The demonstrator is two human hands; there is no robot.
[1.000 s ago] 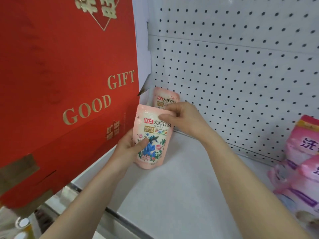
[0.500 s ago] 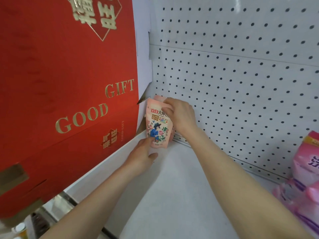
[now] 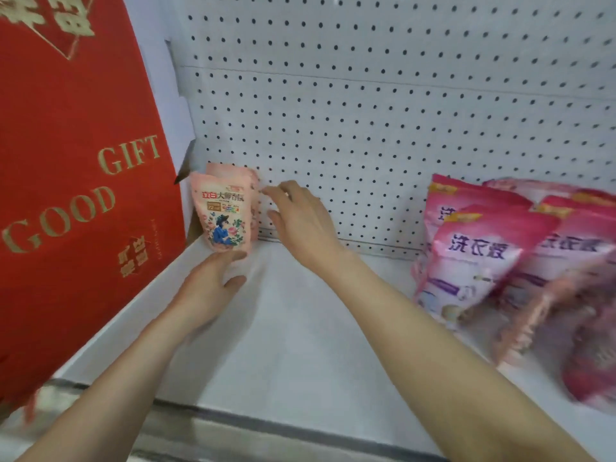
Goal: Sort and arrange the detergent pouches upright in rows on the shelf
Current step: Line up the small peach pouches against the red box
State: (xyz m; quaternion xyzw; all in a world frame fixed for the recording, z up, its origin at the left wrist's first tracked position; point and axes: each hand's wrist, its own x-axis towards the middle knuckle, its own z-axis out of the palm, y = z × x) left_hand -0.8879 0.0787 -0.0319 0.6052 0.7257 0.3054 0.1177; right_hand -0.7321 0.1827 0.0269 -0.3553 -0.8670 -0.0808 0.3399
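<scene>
Pouch (image 3: pixel 224 218), pale pink with floral print, stands upright; left hand (image 3: pixel 210 288) and right hand (image 3: pixel 300 221) slack-fingered, empty.

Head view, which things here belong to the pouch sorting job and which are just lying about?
Belong to the job: front peach pouch; peach pouch behind it; pink pouches on the right; shelf; left hand; right hand.

Just lying about: red gift box; pegboard back panel.
</scene>
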